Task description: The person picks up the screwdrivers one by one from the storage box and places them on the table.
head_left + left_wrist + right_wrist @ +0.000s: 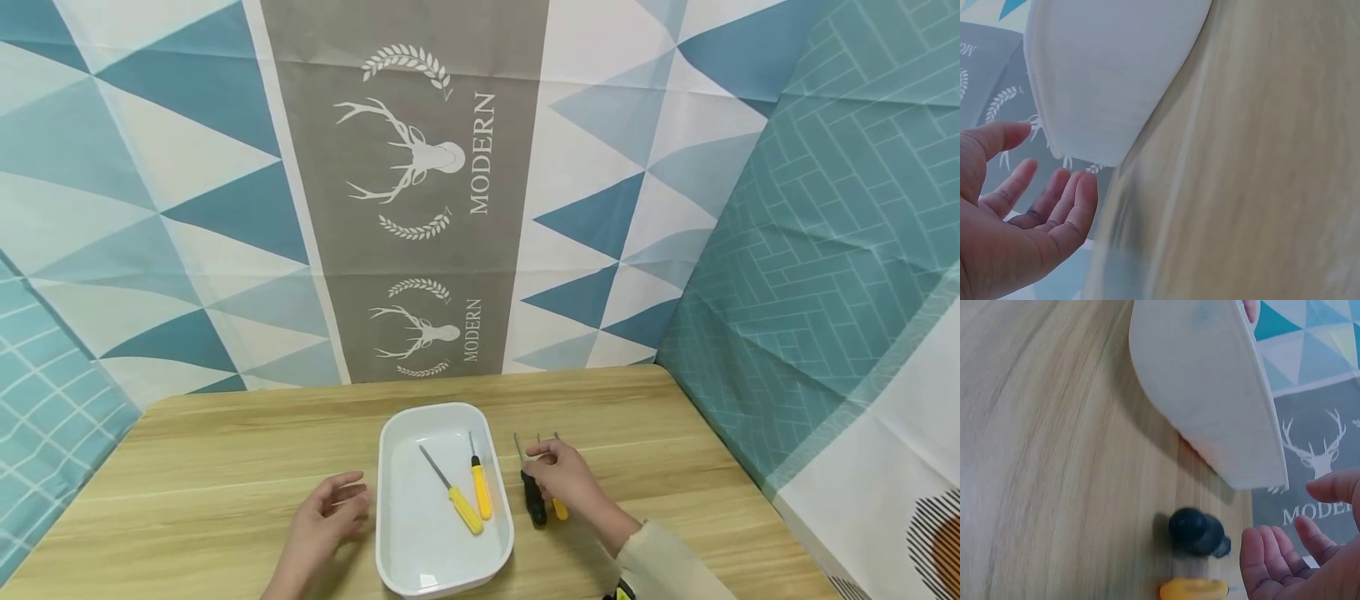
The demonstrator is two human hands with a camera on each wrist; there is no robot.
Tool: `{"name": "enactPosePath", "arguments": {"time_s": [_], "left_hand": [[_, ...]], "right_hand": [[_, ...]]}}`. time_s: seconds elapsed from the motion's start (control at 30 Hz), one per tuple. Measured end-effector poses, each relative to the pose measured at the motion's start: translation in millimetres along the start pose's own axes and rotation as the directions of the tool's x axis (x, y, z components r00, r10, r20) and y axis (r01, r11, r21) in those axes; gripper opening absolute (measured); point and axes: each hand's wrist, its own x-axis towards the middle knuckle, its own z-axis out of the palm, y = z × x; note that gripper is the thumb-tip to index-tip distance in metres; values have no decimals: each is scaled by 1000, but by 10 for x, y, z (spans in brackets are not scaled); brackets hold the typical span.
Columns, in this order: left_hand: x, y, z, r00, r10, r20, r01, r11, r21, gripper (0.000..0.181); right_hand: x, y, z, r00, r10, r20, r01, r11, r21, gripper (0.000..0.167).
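A white tray [405, 542] holds two screwdrivers: a yellow one [466, 510] lying aslant and an orange-yellow one with a black collar [481, 492] near its right side. My left hand [324, 521] is beside the tray's left wall, fingers loosely bent, holding nothing. Over the tools right of the tray hovers my right hand [566, 479], its thumb and fingers apart in the right wrist view. Beneath it lie a black-handled screwdriver [534, 504] and a yellow-handled one [560, 509]. Several shafts point away from me; the hand partly covers these tools.
The wooden table [247, 467] extends on both sides of the tray. Behind it hangs a patterned cloth [420, 250], and a teal cloth [825, 275] borders the right side. A small black and yellow object [622, 590] shows by the right sleeve.
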Motion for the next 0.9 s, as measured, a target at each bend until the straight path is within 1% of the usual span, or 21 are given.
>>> {"name": "enactPosePath", "arguments": {"time_s": [0.13, 0.23, 0.37, 0.5, 0.57, 0.77, 0.9], "left_hand": [[-11, 30, -50, 999, 43, 2, -43, 997, 64, 48], [-4, 39, -84, 998, 67, 4, -67, 991, 113, 49], [1, 48, -120, 997, 77, 3, -76, 982, 171, 51], [-9, 56, -145, 997, 79, 4, -78, 975, 209, 52], [-11, 58, -152, 995, 96, 5, -95, 969, 228, 52], [-28, 99, -151, 986, 169, 6, -165, 956, 241, 51], [-37, 145, -144, 979, 203, 13, -199, 949, 245, 50]], "right_hand": [[-31, -40, 61, 998, -19, 56, 20, 1000, -24, 40], [-43, -55, 102, 994, -25, 109, 27, 1000, -16, 43], [-49, -58, 149, 987, -10, 158, 8, 1000, 11, 47], [-54, -63, 189, 984, 6, 179, -9, 1000, 18, 50], [-55, -61, 203, 982, 4, 190, -7, 1000, 16, 50], [-46, -35, 231, 974, -16, 227, 10, 1000, 27, 48], [-40, -31, 257, 974, -15, 228, 12, 1000, 15, 46]]}}
